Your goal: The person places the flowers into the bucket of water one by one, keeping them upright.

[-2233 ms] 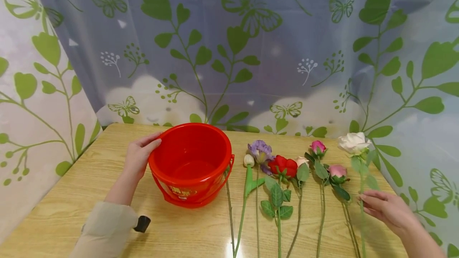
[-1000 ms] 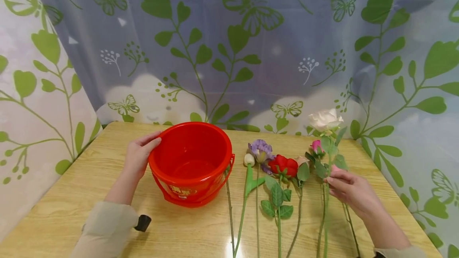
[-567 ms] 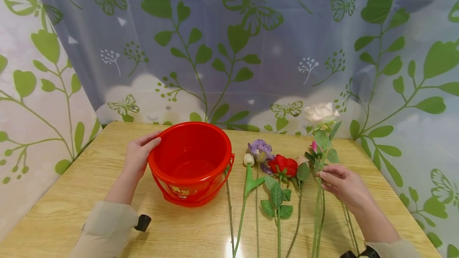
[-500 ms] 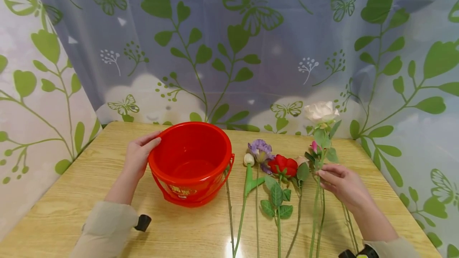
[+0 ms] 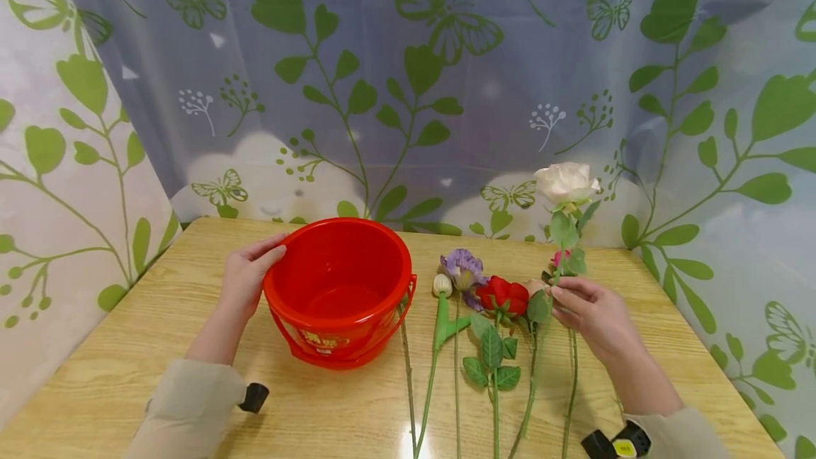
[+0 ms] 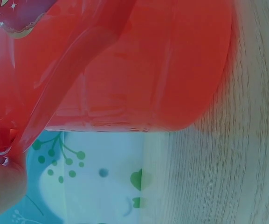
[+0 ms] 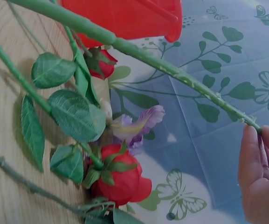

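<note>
My left hand (image 5: 251, 275) grips the rim of a red plastic bucket (image 5: 347, 335), thumb over the edge. In the left wrist view that hand (image 6: 3, 182) holds on beside the joint of the bucket's handle (image 6: 73, 60). An artificial white rose (image 5: 567, 183) stands upright in my right hand (image 5: 593, 314), raised above the table. Thumb and fingers pinch its green stem (image 7: 171, 70), seen close in the right wrist view. Behind it, a magenta rosebud (image 5: 561, 258) is partly covered by leaves. The paler pink rose is hidden behind my right hand.
Several artificial flowers lie in a row on the wooden table (image 5: 146, 317): a purple flower (image 5: 464, 268), a red flower (image 5: 503, 295), a pale peach rose (image 5: 535, 287) and a cream bud (image 5: 443, 285). A patterned curtain (image 5: 382, 91) hangs behind the table.
My right hand has lifted the white rose and carried it left from the table's right side, over the pink roses. My left hand and the bucket have stayed in place.
</note>
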